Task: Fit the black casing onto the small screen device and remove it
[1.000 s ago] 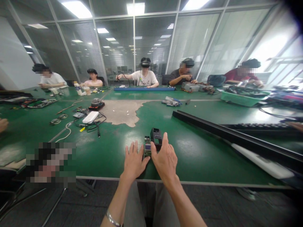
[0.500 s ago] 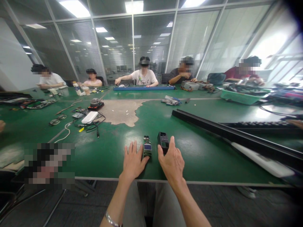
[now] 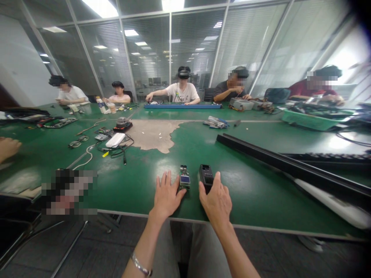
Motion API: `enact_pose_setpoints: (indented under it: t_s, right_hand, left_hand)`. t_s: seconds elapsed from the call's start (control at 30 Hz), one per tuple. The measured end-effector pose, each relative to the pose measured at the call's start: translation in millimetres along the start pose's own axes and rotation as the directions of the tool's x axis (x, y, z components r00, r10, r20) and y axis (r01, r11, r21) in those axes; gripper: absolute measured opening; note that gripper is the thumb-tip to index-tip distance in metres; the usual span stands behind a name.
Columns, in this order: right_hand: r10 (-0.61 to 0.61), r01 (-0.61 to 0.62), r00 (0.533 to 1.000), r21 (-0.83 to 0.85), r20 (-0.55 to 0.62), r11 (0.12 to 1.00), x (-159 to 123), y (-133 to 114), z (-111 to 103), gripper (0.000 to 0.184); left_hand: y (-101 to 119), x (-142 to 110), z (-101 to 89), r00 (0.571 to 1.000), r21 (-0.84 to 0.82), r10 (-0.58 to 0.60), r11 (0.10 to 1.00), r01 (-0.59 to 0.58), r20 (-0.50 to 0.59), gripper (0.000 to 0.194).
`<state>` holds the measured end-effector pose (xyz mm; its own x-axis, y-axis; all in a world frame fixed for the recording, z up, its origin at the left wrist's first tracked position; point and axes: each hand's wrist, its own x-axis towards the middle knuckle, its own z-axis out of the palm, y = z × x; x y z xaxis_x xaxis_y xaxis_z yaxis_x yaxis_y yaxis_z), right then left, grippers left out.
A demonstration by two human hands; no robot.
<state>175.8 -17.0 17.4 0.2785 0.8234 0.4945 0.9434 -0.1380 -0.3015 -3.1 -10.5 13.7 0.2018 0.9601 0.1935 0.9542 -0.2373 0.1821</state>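
My left hand (image 3: 167, 197) lies on the green table (image 3: 130, 193) with its fingers spread. Just right of its index finger is a small circuit board (image 3: 184, 178) with a blue-grey screen, and the thumb reaches to the board's near end. My right hand (image 3: 218, 199) is open at the near end of a black plastic housing (image 3: 205, 175) with cut-outs. Its thumb lies along the housing's left side and the index finger along the right; whether they press on it I cannot tell. Board and housing lie side by side, a gap between them.
A long black rail (image 3: 278, 162) slants across the right side, with a white long part (image 3: 327, 200) beside it. Left of centre lie a white device (image 3: 115, 139) with cables and eyeglasses (image 3: 78, 141). A green basket (image 3: 315, 119) stands far right. Several people sit around the table.
The view has shifted slightly, so everything appears a little farther right. Both hands stay beside the board and the housing. At the left edge, more of another person's hand shows.
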Motion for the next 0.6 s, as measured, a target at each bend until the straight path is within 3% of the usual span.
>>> enact_pose_setpoints:
  t_s: [0.13,0.37,0.6]
  right_hand:
    - [-0.011,0.013,0.999,0.052,-0.045,0.999,0.5,1.3,1.7,0.077]
    - [0.024,-0.026,0.999,0.076,0.024,0.997,3.3,1.8,0.9,0.070]
    - [0.087,-0.098,0.994,0.209,0.060,0.973,5.1,-0.9,-0.1,0.072]
  left_hand:
    - [-0.8,-0.1,0.9,1.000,-0.001,-0.005,1.000,0.005,0.012,0.068]
    - [-1.1,-1.0,-0.2,1.000,-0.015,-0.003,1.000,0.003,0.004,0.063]
    - [-1.7,-1.6,-0.4,1.000,-0.017,0.004,1.000,-0.004,-0.007,0.061]
